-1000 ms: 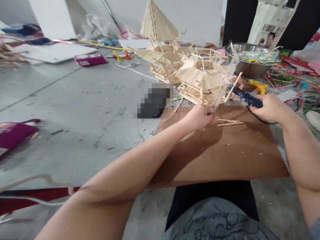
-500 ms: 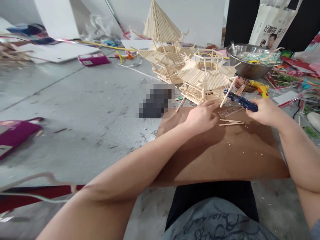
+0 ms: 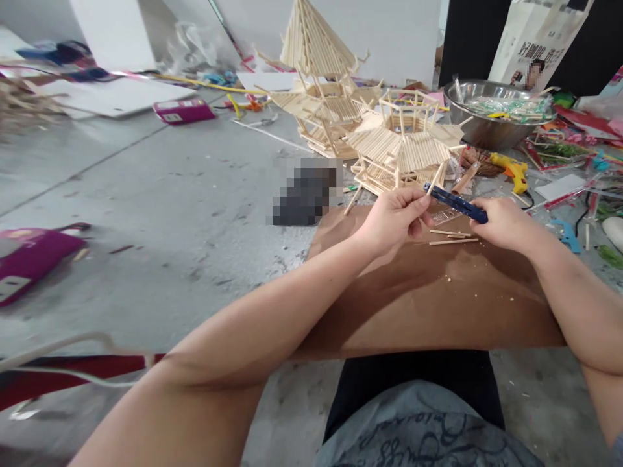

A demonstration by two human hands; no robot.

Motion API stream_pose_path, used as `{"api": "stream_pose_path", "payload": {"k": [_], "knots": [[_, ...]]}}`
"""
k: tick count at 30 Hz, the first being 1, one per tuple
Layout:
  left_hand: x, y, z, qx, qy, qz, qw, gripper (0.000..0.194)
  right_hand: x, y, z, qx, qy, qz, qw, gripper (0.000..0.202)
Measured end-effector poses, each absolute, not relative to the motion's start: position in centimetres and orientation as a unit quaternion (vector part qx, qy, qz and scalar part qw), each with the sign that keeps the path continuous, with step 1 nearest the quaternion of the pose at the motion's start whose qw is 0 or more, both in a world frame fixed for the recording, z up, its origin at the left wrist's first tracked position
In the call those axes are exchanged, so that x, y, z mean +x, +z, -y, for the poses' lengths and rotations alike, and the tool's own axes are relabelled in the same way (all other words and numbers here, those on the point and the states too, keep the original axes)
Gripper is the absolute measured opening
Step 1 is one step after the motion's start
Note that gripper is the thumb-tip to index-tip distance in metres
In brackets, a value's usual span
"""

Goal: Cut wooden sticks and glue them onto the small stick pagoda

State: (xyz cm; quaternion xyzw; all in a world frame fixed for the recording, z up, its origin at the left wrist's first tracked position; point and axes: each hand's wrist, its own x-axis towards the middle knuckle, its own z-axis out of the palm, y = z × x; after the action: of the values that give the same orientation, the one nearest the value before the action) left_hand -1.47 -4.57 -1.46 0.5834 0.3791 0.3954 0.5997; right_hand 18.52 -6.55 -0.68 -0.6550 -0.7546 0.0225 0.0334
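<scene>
My left hand (image 3: 396, 217) pinches the lower end of a thin wooden stick (image 3: 439, 174) between thumb and fingertips. The stick stands tilted in front of the smaller stick-built pavilion (image 3: 421, 152). My right hand (image 3: 506, 224) is wrapped round dark blue pliers (image 3: 457, 202), whose jaws meet the stick just above my left fingers. Whether the jaws are closed on it is too small to tell. Below the pliers, short cut sticks (image 3: 453, 242) lie on the brown board (image 3: 438, 311). A taller pavilion with a pointed roof (image 3: 316, 48) stands behind the smaller one.
A steel bowl (image 3: 487, 133) with plastic-wrapped items stands at the back right, near a yellow glue gun (image 3: 511, 170). A blurred dark object (image 3: 304, 198) lies left of the board. Purple boxes (image 3: 185, 111) are on the grey floor. Clutter spreads along the right side.
My left hand has lifted slightly and now grips the stick. The pliers have moved down and left toward that hand. Another short stick piece shows on the board.
</scene>
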Motion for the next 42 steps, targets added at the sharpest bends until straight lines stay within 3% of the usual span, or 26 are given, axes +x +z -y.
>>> {"api": "stream_pose_path", "payload": {"k": [42], "knots": [[-1.5, -1.9, 4.2, 0.577, 0.394, -0.371, 0.611, 0.020, 17.2, -0.2, 7.2, -0.665, 0.051, 0.743, 0.054, 0.018]]}}
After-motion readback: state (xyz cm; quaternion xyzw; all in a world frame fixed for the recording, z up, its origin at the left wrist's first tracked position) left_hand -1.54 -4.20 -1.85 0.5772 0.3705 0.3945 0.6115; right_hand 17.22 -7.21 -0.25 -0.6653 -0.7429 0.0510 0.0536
